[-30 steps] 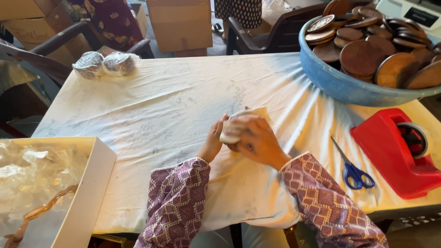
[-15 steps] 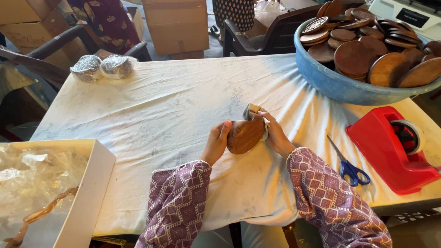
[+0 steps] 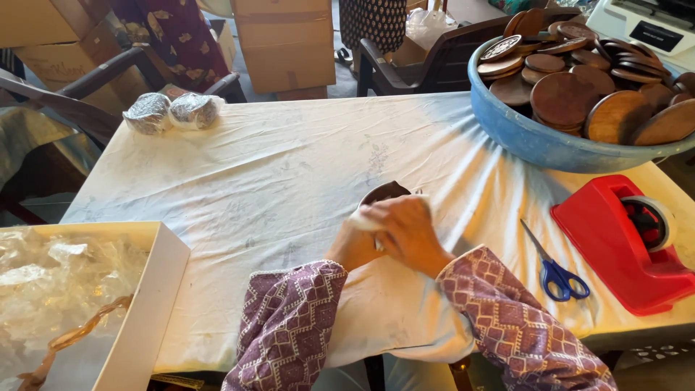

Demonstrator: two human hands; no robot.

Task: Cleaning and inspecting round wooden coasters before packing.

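We are holding a round dark wooden disc (image 3: 386,192) between both hands, just above the white cloth (image 3: 289,181) that is covering the table, right in front of our body. Only its upper edge is showing past our fingers, so we cannot tell how much of it is already covered. Our right hand (image 3: 409,233) is lying over the disc, fingers curled around it, and our left hand (image 3: 355,242) is closing in from the other side, pinching a bit of pale wrapping material against it; holding it close like this is keeping the piece steady while both hands are working on it.

To the right of our hands, blue-handled scissors (image 3: 554,268) are lying within easy reach, and just beyond them a red tape dispenser (image 3: 615,242) is sitting near the table edge. Farther off to the right, a blue tub (image 3: 532,141) is holding a heap of similar wooden discs. To the left, near our left sleeve, an open white box (image 3: 145,304) is lying with crinkled clear plastic inside. Far ahead and to the left, two wrapped round bundles (image 3: 170,112) are resting side by side on the cloth.
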